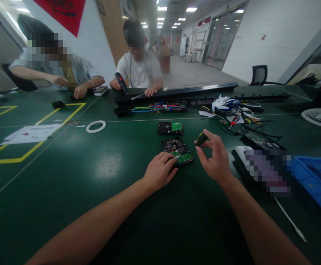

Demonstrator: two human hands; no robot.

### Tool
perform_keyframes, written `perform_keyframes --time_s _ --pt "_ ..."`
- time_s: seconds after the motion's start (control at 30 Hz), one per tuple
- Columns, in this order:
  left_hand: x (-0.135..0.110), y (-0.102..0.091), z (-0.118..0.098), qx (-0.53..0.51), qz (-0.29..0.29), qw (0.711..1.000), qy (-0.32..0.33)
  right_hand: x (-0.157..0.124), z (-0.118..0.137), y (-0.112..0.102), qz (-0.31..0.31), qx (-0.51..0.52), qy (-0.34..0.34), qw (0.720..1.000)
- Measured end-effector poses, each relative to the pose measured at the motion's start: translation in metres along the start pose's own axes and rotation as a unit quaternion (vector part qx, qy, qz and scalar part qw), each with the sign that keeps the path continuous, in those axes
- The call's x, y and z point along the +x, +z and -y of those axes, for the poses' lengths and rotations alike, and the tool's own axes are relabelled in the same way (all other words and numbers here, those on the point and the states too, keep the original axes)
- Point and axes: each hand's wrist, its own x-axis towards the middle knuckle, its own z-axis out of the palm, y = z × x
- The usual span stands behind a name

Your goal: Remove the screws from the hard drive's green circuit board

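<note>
Hands were set apart over the green bench, the left hand nearer the lower hard drive than the right hand. Fingers of the left hand lay on that drive's near-left edge; whether they gripped it could not be told. The drive lay ahead-right of the left hand and left of the other, its long axis running away from the person, far end leaning left. A second hard drive lay crosswise just beyond. Smallest was the screwdriver (its shaft hard to make out), pinched in the right hand, its handle right of the lower drive.
</note>
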Motion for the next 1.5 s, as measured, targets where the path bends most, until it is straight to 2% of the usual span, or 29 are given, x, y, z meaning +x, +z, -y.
perform_keyframes --time_s 0.17,0.4,0.63,0.9,1.5 --pt "-0.0001 -0.0011 0.0002 0.002 0.003 1.0 0.001 0.0001 -0.001 -0.0005 -0.027 -0.025 0.0 0.999" --pt "0.0003 -0.0008 0.0001 0.0 -0.003 1.0 0.006 0.0007 -0.0021 -0.0016 -0.008 -0.001 -0.001 1.0" --pt "0.0001 -0.0009 0.0003 0.003 -0.003 1.0 0.007 -0.0007 -0.004 -0.0001 -0.045 -0.015 0.012 0.999" --pt "0.0002 -0.0017 -0.0004 0.001 0.002 1.0 0.004 0.0018 -0.0002 -0.0036 -0.032 0.003 0.0 0.999" --pt "0.0 -0.0009 0.0006 0.002 0.0 1.0 0.003 0.005 0.0043 -0.0067 -0.077 -0.03 -0.003 0.997"
